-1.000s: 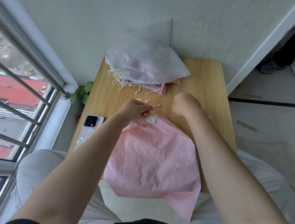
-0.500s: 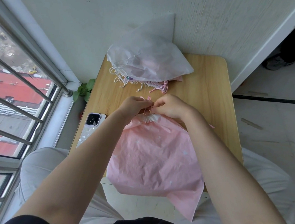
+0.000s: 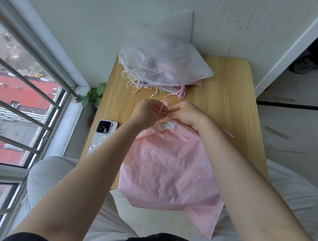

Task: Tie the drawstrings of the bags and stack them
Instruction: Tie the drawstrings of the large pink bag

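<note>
The left hand (image 3: 149,112) and right hand (image 3: 186,113) covered most of the thin pink drawstring (image 3: 162,109), so whether a knot had formed could not be told. The translucent white plastic bag (image 3: 166,64) veiled blurred pinkish contents. The slim white-cased phone (image 3: 101,136) was partly behind the left forearm.

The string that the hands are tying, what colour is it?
Pink, like the bag it closes. The drawstring shows best in the head view.
</note>
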